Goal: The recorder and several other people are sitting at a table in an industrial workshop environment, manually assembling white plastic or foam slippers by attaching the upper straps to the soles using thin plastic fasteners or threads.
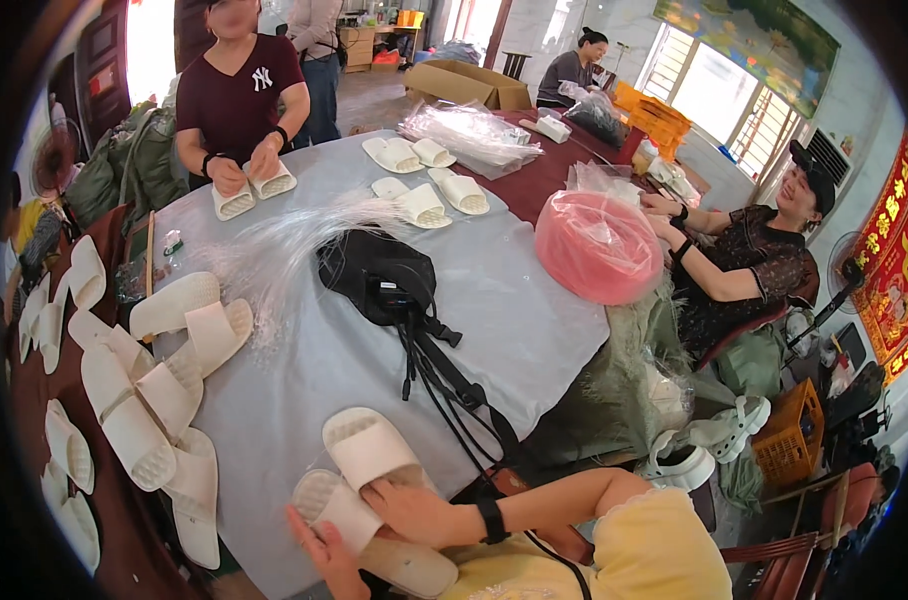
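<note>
At the near edge of the table, two white slippers lie crossed. My right hand (414, 510) has its fingers at the foot opening of the lower slipper (346, 512), gripping its strap; the fingertips are partly hidden. Along that slipper's left side rests my left hand (326, 555), its fingers stretched out and touching the edge. The other slipper (369, 445) lies just beyond, partly covered by the lower one and my right hand. Farther in, a black bag (379, 275) with long straps sits on the grey table cover (494, 310), beside a fan of clear thin strands (294, 235).
More white slippers (159, 390) are piled on the left. A person (239, 95) across the table handles a pair of slippers (254, 190). At the right, another person (739, 250) sits behind a pink plastic-wrapped bundle (599, 245). Clear plastic bags (474, 130) lie at the back.
</note>
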{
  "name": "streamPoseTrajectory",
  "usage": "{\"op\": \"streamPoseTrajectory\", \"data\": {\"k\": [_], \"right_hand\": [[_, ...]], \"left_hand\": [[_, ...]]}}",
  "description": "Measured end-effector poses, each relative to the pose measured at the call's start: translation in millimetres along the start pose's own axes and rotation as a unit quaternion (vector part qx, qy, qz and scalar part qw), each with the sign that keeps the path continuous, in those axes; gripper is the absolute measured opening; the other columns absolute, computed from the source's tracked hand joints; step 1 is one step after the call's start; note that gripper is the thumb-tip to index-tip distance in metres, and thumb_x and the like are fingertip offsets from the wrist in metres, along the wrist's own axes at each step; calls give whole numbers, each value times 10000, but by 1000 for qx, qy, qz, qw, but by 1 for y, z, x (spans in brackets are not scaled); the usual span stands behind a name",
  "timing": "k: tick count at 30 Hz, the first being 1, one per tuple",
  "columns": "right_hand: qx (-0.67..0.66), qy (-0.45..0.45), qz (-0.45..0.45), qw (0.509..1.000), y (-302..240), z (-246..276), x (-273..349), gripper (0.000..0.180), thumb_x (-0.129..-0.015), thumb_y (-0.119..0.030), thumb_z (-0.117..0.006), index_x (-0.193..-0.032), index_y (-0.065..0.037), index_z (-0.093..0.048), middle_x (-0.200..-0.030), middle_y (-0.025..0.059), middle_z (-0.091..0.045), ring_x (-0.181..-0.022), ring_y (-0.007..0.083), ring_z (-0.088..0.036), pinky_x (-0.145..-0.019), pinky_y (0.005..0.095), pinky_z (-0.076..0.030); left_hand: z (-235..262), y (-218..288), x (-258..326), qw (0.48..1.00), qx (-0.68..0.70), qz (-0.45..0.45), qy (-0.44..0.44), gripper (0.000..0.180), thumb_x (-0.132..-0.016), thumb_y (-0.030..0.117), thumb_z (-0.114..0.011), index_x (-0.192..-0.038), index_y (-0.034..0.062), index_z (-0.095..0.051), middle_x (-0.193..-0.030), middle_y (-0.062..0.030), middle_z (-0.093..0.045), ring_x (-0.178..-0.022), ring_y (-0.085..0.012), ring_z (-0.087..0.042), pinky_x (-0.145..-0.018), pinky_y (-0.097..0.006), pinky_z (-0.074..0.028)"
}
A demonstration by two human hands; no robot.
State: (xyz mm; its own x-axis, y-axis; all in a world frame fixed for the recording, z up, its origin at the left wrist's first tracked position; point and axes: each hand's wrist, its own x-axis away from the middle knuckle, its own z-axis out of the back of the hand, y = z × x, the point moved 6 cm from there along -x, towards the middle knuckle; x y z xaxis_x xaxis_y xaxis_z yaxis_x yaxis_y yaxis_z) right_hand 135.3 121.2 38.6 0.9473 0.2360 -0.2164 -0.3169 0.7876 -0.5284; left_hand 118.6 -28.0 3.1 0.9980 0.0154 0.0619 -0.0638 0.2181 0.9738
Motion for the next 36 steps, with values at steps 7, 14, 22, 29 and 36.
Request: {"op": "streamPoseTrajectory", "data": {"k": [7,14,22,29,36], "right_hand": [[-68,-83,-143,984,45,1,-17,391,-710,-191,-597,-1039,-18,-475,-1012,160,-500,-776,340,-570,-662,410,-483],[158,106,-184,964,78,158,20,379,-661,-123,-605,-1021,-52,-511,-1024,153,-521,-954,325,-521,-723,423,-466],[427,290,-313,797,254,433,30,438,-654,-331,-701,-925,-1,-604,-856,185,-621,-760,331,-602,-696,402,-465],[177,233,-79,953,143,247,-125,252,-822,-162,-469,-997,-36,-600,-933,171,-592,-897,339,-560,-759,413,-449],[217,191,32,957,105,130,-196,95,-747,-140,-507,-707,-100,-583,-732,72,-592,-705,249,-587,-600,398,-369]], "left_hand": [[-20,-5,-15,948,315,43,-3,538,-871,71,-462,-1358,26,-237,-1387,-132,-276,-1290,-221,-250,-1042,-341,-237],[1,64,0,992,122,-37,10,455,-904,159,-460,-1296,-42,-348,-1334,-157,-380,-1237,-239,-341,-1020,-325,-240],[-12,70,1,997,-29,-10,-74,404,-892,132,-449,-1267,-15,-416,-1265,-132,-454,-1122,-225,-443,-947,-295,-321],[-94,171,34,895,57,-166,-410,343,-822,10,-522,-1166,7,-508,-1179,-113,-525,-1088,-203,-488,-909,-301,-380],[-154,239,99,789,61,-221,-570,346,-810,63,-575,-1150,11,-534,-1059,-127,-582,-947,-212,-559,-781,-269,-442]]}}
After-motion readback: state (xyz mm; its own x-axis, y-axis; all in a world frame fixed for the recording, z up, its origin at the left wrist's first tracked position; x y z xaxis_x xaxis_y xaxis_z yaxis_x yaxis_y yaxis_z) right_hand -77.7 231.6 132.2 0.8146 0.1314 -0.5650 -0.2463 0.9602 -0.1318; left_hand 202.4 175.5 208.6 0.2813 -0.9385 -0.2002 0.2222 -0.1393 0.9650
